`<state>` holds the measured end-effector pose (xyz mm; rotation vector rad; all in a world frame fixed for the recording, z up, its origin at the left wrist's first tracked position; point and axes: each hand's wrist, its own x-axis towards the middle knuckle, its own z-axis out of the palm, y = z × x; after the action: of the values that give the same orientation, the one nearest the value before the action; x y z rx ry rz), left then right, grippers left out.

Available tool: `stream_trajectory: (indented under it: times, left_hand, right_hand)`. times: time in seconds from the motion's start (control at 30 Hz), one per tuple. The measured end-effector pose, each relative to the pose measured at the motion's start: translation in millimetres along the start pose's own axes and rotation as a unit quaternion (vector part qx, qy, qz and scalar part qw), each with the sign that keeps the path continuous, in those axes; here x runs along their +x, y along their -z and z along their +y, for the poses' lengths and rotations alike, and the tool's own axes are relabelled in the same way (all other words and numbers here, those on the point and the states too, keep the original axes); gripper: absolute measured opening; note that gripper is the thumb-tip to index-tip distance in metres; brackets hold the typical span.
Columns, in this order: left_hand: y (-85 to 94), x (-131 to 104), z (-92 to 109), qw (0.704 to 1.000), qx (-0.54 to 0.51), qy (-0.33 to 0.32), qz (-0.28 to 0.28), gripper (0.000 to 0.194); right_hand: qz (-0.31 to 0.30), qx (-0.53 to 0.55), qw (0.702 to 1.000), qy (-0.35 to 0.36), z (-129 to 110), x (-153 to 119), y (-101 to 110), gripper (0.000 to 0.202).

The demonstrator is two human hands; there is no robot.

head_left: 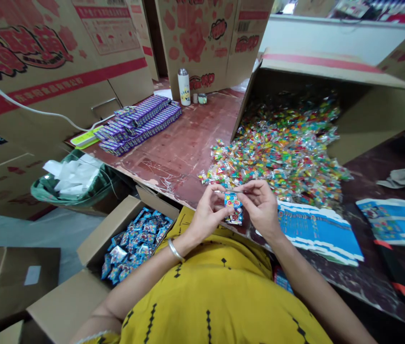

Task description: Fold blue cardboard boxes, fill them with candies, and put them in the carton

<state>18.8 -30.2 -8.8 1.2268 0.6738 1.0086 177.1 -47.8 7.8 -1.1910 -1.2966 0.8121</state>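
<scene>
A small, colourful printed box point(233, 208) is held upright between my hands at the table's front edge. My left hand point(207, 212) pinches it from the left, thumb across its front. At its top right, my right hand point(259, 205) grips it with thumb and fingers. Beyond my hands lies a heap of clear-wrapped, multicoloured candies point(277, 153), spilling out of a cardboard carton on its side. Right of my right hand is a fanned stack of flat blue printed card blanks point(317, 231). What is inside the held box is hidden.
Purple small boxes point(141, 122) are stacked at the back left, near a white bottle point(184, 88). An open carton of blue packets point(136, 243) sits lower left, below a green-lined bin point(69, 184). More blue card blanks point(398, 222) lie far right. Large cartons point(202, 43) stand behind.
</scene>
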Motion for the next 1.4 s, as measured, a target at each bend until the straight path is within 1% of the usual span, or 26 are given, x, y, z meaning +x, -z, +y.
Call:
stream_trajectory:
  times: [0.07,0.13,0.2,0.3,0.4,0.53,0.6,0.67,0.7,0.73,0.77,0.8,0.83,0.87,0.9,0.93,1.0,1.03,1.07,1.13,1.17,1.2,1.23,1.3,1.33,1.4]
  left_hand:
    - [0.7,1,1,1.0,-0.026,0.014,0.008,0.044]
    - [1.7,1,2,0.999,-0.033,0.029,0.009,0.046]
    - [2.5,-1,2,0.999,-0.006,0.026,0.019,0.046]
    - [2.6,-3,2,0.998,0.054,0.002,0.036,0.046]
    - [2.3,-5,2,0.997,0.074,-0.008,0.017,0.048]
    - [2.5,-7,6,0.997,0.072,-0.003,-0.013,0.052]
    - [3.7,-7,7,0.997,0.069,0.007,-0.024,0.054]
    - [6.4,-7,8,0.997,0.067,0.011,-0.025,0.049]
    - [8.3,-6,7,0.998,0.066,0.009,-0.02,0.045]
    - [10.5,-5,7,0.998,0.061,0.006,-0.011,0.042]
    - [12.7,-3,6,0.999,0.05,0.003,-0.002,0.04]
    - [14.7,-2,5,0.999,0.034,0.002,0.007,0.04]
    - [16.4,0,4,1.0,0.018,0.005,0.011,0.041]
    - [17.9,2,3,1.0,0.004,0.01,0.011,0.042]
    - [19.2,4,2,1.0,-0.006,0.015,0.009,0.043]
    - [20.7,5,3,1.0,-0.009,0.019,0.003,0.044]
    - [27.0,7,7,1.0,-0.001,0.024,-0.02,0.045]
    - [33.1,7,12,0.999,0.014,0.026,-0.04,0.045]
    - [42.1,6,18,0.996,0.041,0.032,-0.068,0.044]
    - [69.8,3,33,0.977,0.138,0.061,-0.148,0.042]
    - [88.1,0,40,0.955,0.207,0.085,-0.193,0.04]
    - [108.6,-3,47,0.926,0.28,0.111,-0.229,0.037]
    - [130.2,-8,53,0.89,0.353,0.141,-0.251,0.035]
    - [172.4,-19,60,0.824,0.478,0.195,-0.235,0.036]
    - [190.6,-24,61,0.799,0.517,0.219,-0.214,0.042]
    - [217.1,-31,62,0.769,0.562,0.252,-0.17,0.055]
  right_hand:
    - [0.004,0.025,1.0,-0.005,-1,3,-1,0.024]
    - [-0.024,0.019,1.0,-0.006,-1,6,0,0.02]
    - [-0.051,0.009,0.998,-0.02,-2,9,2,0.02]
    - [-0.066,0.008,0.995,-0.069,-3,14,9,0.02]
    - [-0.078,-0.004,0.992,-0.102,-2,21,14,0.022]
    - [-0.086,-0.02,0.991,-0.103,-2,26,14,0.023]
    - [-0.076,-0.054,0.993,-0.073,-5,23,12,0.023]
    - [-0.063,-0.093,0.993,-0.023,-8,18,11,0.024]
    - [-0.071,-0.104,0.992,0.0,-10,14,10,0.023]
    - [-0.096,-0.112,0.989,0.016,-12,10,11,0.019]
    - [-0.131,-0.122,0.984,0.027,-12,7,11,0.02]
    - [-0.166,-0.138,0.976,0.039,-12,3,11,0.037]
    - [-0.193,-0.165,0.966,0.054,-11,0,10,0.06]
    - [-0.205,-0.199,0.955,0.076,-9,-2,9,0.079]
    - [-0.202,-0.235,0.945,0.102,-7,-4,7,0.088]
    - [-0.187,-0.263,0.938,0.127,-4,-6,5,0.089]
    - [-0.166,-0.29,0.93,0.156,1,-8,-2,0.081]
    - [-0.172,-0.291,0.928,0.16,3,-9,-5,0.082]
    - [-0.189,-0.289,0.926,0.155,4,-10,-7,0.087]
    - [-0.241,-0.284,0.919,0.127,5,-11,-7,0.104]
    - [-0.262,-0.285,0.915,0.109,5,-11,-4,0.109]
    - [-0.271,-0.29,0.914,0.09,6,-10,0,0.11]
    - [-0.265,-0.297,0.914,0.075,8,-9,7,0.105]
    - [-0.222,-0.316,0.921,0.056,15,-6,22,0.087]
    - [-0.2,-0.32,0.925,0.05,20,-5,31,0.082]
    - [-0.172,-0.324,0.93,0.037,28,-3,49,0.076]
